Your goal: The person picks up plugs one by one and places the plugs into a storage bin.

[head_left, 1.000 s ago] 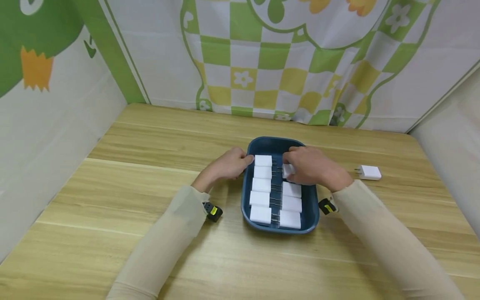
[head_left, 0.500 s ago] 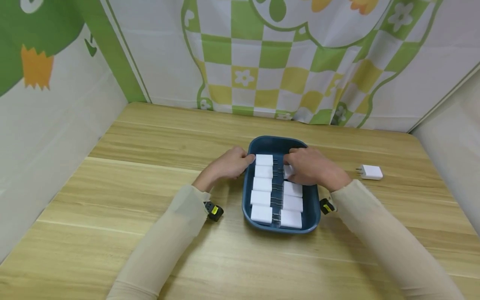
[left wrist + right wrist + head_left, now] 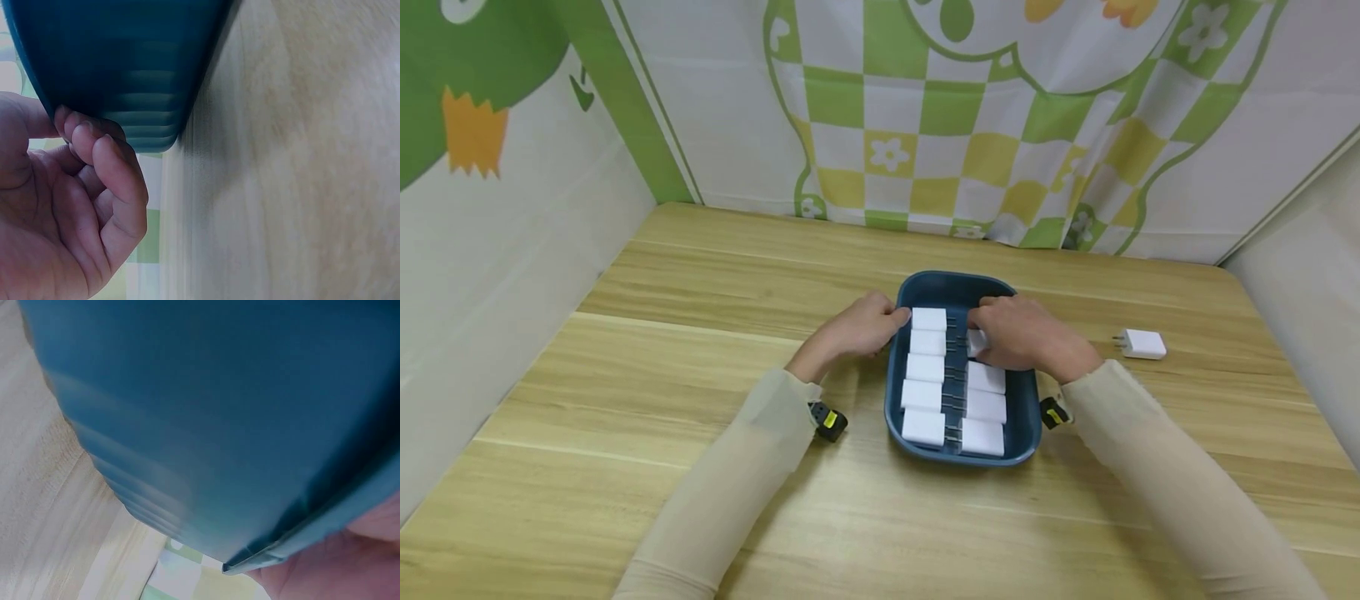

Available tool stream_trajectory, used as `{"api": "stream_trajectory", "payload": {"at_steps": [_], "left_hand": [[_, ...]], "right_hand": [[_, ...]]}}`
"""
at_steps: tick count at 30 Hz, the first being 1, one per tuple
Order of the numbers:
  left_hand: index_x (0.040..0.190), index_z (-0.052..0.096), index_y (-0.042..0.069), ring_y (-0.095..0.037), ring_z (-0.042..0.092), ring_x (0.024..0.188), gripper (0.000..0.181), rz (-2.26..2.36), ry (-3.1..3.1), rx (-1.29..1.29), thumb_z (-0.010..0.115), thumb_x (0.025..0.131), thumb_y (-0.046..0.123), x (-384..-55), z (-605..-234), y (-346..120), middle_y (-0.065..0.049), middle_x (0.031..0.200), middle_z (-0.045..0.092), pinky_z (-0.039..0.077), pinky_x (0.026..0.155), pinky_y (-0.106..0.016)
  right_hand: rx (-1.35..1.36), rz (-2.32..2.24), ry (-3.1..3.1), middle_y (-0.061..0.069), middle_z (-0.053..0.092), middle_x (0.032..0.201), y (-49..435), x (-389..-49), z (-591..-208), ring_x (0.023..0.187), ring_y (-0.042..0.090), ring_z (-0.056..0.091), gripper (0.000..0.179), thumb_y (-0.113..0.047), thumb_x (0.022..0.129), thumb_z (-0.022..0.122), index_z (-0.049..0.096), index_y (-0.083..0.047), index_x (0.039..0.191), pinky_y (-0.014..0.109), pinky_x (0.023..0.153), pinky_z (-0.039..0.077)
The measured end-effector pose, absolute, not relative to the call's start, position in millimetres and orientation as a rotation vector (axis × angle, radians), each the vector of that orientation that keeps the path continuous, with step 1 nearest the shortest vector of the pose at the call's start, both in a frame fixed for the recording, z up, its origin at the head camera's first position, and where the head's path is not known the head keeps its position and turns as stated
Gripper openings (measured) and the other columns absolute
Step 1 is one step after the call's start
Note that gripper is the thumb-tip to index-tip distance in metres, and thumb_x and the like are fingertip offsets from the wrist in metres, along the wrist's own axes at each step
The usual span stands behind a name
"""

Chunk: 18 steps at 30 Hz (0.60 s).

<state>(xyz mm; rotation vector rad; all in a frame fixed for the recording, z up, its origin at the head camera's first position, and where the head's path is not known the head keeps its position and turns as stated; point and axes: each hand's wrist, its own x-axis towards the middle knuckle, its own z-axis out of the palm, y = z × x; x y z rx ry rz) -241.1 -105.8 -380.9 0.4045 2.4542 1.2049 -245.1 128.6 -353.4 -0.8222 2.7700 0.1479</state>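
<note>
A dark blue plastic bin (image 3: pixel 947 287) stands on the table in the head view. Its left rim is pinched between the thumb and curled fingers of my left hand (image 3: pixel 863 325); the left wrist view shows those fingers against the bin's outer wall (image 3: pixel 137 69). My right hand (image 3: pixel 1026 332) reaches over the right rim and grips a white plug-in charger (image 3: pixel 976 343), partly hidden by the fingers, at the top of the right column. Below it lie more white chargers (image 3: pixel 985 408). A left column of chargers (image 3: pixel 924 367) faces them, prongs inward. The bin's wall (image 3: pixel 206 425) fills the right wrist view.
One loose white charger (image 3: pixel 1144 344) lies on the wooden table (image 3: pixel 700 400) to the right of the bin, prongs pointing left. Behind the table's far edge hangs a green, white and yellow checked curtain (image 3: pixel 951 108). White sheeting (image 3: pixel 512 275) borders the left side.
The head view has shifted very slightly. Both hands, the bin and the chargers keep essentially the same places.
</note>
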Motion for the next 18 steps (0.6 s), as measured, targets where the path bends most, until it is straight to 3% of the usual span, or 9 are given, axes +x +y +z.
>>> {"api": "stream_trajectory", "payload": {"at_steps": [18], "left_hand": [[0.064,0.050,0.008,-0.014,0.041,0.044,0.051,1.210,2.459,0.405,0.041,0.111,0.025,-241.7,-382.5,-105.2,0.001,0.052,0.040,0.035,0.048,-0.026]], "right_hand": [[-0.843,0.084,2.776,0.014,0.067,0.113,131.4,-244.6,-352.8,0.095,0.028,0.061,0.039,-0.023,0.087,0.082,0.072,-0.004,0.120,0.050,0.091,0.052]]}}
